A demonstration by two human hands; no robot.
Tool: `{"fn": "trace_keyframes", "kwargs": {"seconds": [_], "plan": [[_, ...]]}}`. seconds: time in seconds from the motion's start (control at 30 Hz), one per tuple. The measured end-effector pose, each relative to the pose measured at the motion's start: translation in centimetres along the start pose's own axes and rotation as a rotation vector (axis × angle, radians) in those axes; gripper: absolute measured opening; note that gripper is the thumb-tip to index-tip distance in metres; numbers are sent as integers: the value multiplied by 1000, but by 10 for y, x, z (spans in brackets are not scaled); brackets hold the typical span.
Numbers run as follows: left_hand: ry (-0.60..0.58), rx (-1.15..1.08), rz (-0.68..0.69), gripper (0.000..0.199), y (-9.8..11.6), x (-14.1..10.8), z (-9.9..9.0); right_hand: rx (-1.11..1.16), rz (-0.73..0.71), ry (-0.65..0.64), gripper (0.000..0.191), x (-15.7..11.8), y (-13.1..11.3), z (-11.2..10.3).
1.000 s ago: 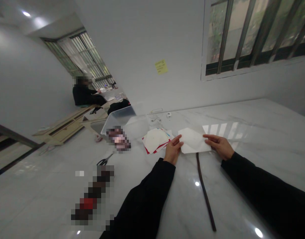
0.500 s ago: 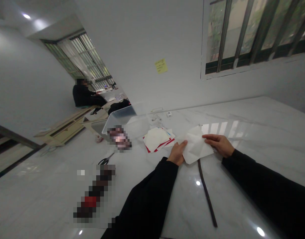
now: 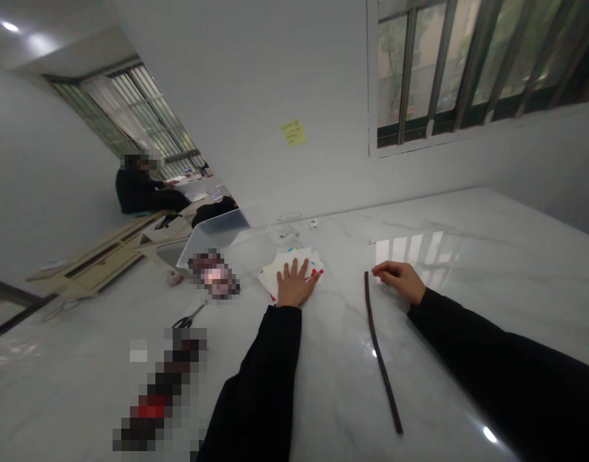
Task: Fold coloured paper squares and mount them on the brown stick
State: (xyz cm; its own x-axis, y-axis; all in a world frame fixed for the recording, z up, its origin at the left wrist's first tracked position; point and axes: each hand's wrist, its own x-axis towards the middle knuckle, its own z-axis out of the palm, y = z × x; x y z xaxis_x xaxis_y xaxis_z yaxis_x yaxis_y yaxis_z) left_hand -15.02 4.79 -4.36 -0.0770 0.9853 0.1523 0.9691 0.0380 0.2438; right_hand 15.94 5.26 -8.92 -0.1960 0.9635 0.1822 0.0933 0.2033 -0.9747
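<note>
Far left, a seated co-worker (image 3: 139, 190) in dark clothes sits well back by a barred window (image 3: 131, 109), head blurred out, hands too small to make out. Nearer, pale wooden boards (image 3: 99, 255) lie low beside a clear plastic bin (image 3: 212, 234), with something dark behind it that I can't identify.

Onto the white marble tabletop (image 3: 323, 385) now: two pixelated blocks hide whatever sits there, one near the bin (image 3: 212, 276), one long and dark with a flash of red (image 3: 160, 388) by the near edge. Between them, black-handled scissors (image 3: 186, 320) poke out, their blades cut off by the blur.

Here's the action: the left hand (image 3: 294, 287), black sleeve to the wrist, lies flat on a stack of paper sheets (image 3: 287, 269) with red and blue showing at the edges. Its fingers (image 3: 294, 269) are spread wide and pressing down, covering the middle of the stack, which sits toward the tabletop's far side.

Moving right, a dark, narrow strap (image 3: 378, 350) runs toward the near edge. Just beyond its far end is the right hand (image 3: 400, 281), fingers (image 3: 384, 269) curled together on the marble, nothing visible in them, thumb out of sight.
</note>
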Motion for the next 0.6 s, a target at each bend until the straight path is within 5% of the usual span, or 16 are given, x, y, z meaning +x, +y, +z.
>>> {"fn": "trace_keyframes", "kwargs": {"seconds": [0.1, 0.33, 0.6], "plan": [[-107, 65, -20, 85, -14, 10, 17, -14, -4, -22, 24, 2, 1, -1], [-208, 90, -4, 90, -26, 21, 7, -27, -20, -62, 23, 4, -2, -1], [118, 27, -63, 52, -30, 16, -5, -33, -31, -65, 22, 4, -5, 1]]}}
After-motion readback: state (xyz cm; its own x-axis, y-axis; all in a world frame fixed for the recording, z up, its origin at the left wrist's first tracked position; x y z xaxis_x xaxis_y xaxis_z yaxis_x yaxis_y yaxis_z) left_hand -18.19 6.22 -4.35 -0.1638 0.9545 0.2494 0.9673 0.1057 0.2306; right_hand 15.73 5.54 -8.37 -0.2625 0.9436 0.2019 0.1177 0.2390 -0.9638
